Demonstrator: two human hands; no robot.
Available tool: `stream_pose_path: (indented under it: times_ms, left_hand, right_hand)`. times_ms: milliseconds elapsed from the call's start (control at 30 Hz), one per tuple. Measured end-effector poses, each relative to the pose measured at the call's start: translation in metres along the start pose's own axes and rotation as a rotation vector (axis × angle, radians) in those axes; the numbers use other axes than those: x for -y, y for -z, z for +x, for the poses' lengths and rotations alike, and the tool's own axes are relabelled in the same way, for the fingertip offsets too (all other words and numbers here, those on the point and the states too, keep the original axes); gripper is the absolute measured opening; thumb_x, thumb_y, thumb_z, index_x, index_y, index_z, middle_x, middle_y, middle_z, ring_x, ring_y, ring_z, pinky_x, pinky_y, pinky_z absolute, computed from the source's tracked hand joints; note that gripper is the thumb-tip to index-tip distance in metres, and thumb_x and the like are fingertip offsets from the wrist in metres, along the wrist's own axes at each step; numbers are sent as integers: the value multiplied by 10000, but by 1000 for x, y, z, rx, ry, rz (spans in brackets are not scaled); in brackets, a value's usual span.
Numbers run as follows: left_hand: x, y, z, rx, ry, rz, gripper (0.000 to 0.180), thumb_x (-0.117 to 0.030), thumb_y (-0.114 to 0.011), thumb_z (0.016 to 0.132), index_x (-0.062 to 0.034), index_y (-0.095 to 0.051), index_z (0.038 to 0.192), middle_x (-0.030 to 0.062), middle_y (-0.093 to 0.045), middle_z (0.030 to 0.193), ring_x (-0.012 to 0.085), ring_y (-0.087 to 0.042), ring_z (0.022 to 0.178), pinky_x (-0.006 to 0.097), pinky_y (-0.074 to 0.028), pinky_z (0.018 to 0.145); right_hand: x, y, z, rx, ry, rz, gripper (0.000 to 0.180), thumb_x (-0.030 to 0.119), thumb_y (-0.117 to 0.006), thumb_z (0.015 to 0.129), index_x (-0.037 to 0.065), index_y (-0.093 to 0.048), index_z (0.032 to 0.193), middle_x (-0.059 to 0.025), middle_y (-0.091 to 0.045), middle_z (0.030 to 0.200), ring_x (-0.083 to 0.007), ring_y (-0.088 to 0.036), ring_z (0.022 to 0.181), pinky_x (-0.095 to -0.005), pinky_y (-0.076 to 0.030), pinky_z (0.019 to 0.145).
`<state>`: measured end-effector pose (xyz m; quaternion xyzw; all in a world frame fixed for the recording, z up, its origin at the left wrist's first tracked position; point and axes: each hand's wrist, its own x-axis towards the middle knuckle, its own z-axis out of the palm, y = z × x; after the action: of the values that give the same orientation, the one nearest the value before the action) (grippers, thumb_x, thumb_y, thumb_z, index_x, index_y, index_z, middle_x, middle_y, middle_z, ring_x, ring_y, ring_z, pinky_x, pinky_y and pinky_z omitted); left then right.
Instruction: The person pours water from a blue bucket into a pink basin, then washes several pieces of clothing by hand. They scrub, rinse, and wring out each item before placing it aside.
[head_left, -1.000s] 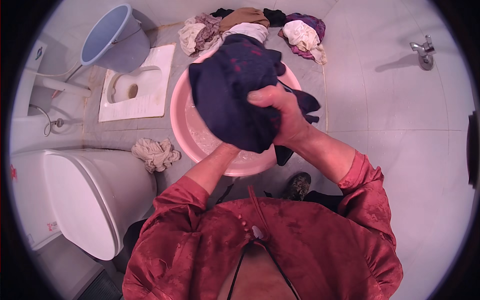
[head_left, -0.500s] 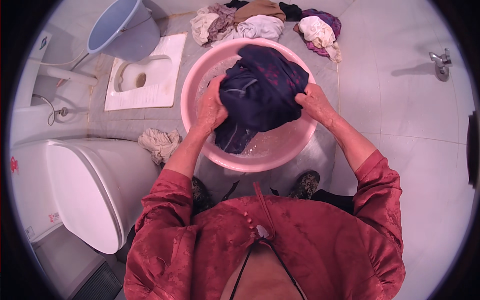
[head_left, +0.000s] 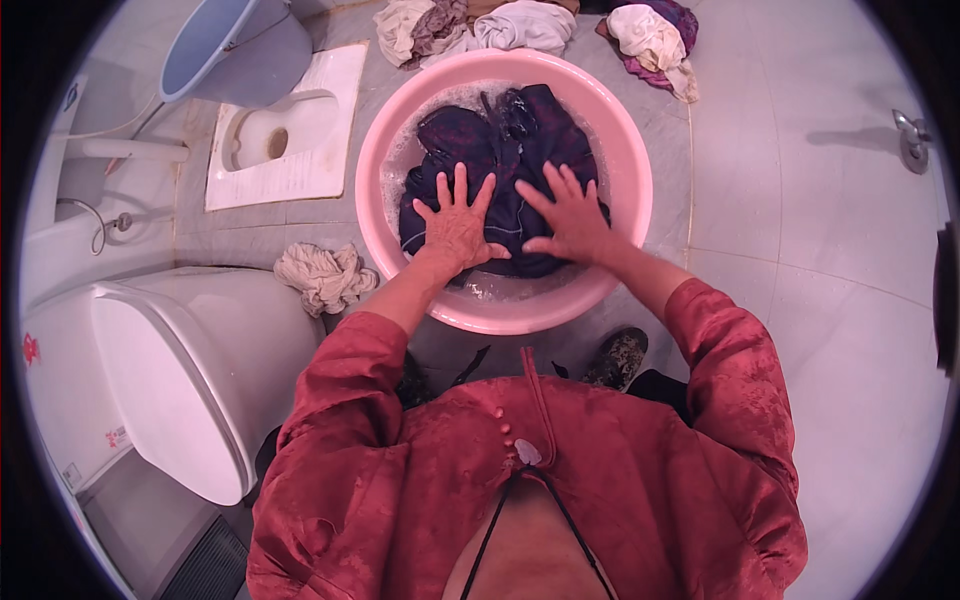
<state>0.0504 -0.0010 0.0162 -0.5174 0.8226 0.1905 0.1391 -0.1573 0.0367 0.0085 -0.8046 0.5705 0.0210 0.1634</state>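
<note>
A dark navy garment with reddish patches and pale piping lies bunched in a round pink basin of sudsy water. Over its near left part is my left hand, fingers spread, palm down. My right hand is likewise spread above the garment's right part, near the basin's right wall. Neither hand grips the cloth; whether the palms press on it or hover just over it I cannot tell. Suds show along the basin's left inside, and water glints at the near edge.
Piled clothes lie beyond the basin, with a white and purple heap to their right. A beige cloth sits left of the basin. Farther left are a squat toilet, a blue bucket and a white lidded appliance. A wall tap is at right.
The garment was held up bunched between both hands; now it rests in the basin's water. Both hands have let go, spread their fingers and moved closer together over it.
</note>
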Motion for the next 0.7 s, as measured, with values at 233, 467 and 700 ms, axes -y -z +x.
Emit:
stream_pose_path:
  times_ms: [233,467,700]
  left_hand:
    - [-5,-26,34,111,-13,97,1186,-481,-821,582,-215,-111,1494,202,-77,1532,455,-153,1382,645,-294,1006]
    - [52,-130,77,401,-186,42,838,-463,-663,745,-163,-306,1442,153,-335,1455,325,-356,1334,432,-376,1041]
    - [42,-112,85,548,-71,-208,484,-391,-463,824,-108,-582,1198,126,-571,1254,285,-508,1202,405,-349,1034]
  right_hand:
    - [3,-42,18,159,-83,-41,865,494,-713,719,269,-286,1437,-177,-178,1501,-439,-232,1347,-716,-277,943]
    - [-6,-50,62,298,-234,204,337,255,-513,885,151,-522,1204,-203,-570,1158,-321,-559,1103,-451,-455,902]
    - [-72,-110,85,19,-442,373,345,212,-537,826,78,-605,1137,-174,-631,1084,-333,-632,931,-435,-492,832]
